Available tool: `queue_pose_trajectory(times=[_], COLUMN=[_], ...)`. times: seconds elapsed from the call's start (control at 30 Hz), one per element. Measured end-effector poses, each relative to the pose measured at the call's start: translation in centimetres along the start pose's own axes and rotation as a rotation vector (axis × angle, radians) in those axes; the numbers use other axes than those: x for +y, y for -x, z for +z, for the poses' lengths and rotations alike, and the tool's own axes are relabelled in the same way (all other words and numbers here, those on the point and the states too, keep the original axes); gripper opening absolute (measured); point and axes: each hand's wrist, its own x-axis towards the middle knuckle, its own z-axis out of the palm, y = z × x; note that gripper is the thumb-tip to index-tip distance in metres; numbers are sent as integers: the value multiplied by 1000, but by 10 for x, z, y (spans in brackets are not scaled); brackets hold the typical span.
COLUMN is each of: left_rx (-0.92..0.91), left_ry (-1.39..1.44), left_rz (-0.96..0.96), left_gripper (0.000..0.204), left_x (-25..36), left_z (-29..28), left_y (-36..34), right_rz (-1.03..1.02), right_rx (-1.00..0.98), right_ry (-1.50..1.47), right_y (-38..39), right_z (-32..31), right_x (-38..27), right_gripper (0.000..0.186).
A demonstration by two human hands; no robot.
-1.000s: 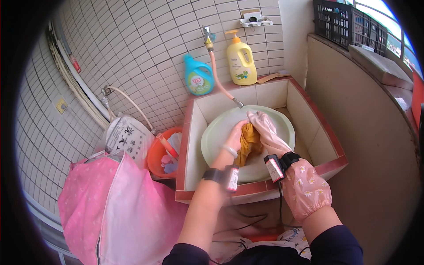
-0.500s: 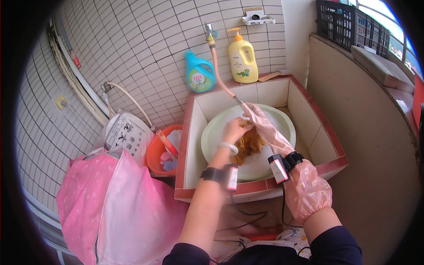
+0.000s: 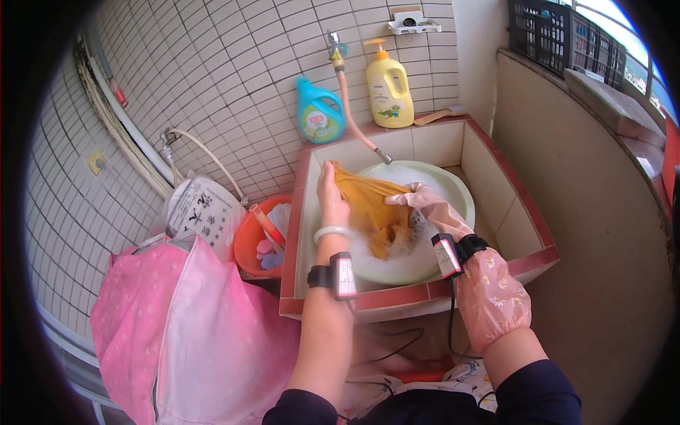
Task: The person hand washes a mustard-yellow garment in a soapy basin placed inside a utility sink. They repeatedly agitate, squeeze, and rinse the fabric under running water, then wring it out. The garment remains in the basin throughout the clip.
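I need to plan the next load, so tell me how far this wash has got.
Done: the basin holds suds and the yellow cloth is wet. In hand: the left hand lifts one end of the cloth while the gloved right hand grips the other over the foam. Left: the cloth is soapy, no water shows at the hose, so rinsing and wringing remain.

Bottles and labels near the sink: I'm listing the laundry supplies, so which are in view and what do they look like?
Yellow pump bottle: on the sink's back ledge, with a colourful label.
Turquoise jug: left of it, handled, with a round label.
White printed bag: left of the sink, behind an orange bucket.
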Motion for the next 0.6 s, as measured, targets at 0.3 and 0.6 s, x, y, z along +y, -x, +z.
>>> queue_pose_trajectory(times=[0.3,0.6], left_rx=[110,-465], left_ry=[224,384], left_rz=[-599,-628], left_gripper=[60,44], left_x=[-43,-89], left_z=[5,-11], left_y=[13,6], right_rz=[-193,-355], right_rx=[162,397], right_ry=[-466,780], right_y=[-7,-1], right_z=[53,81], right_x=[-27,-43], right_gripper=[30,48])
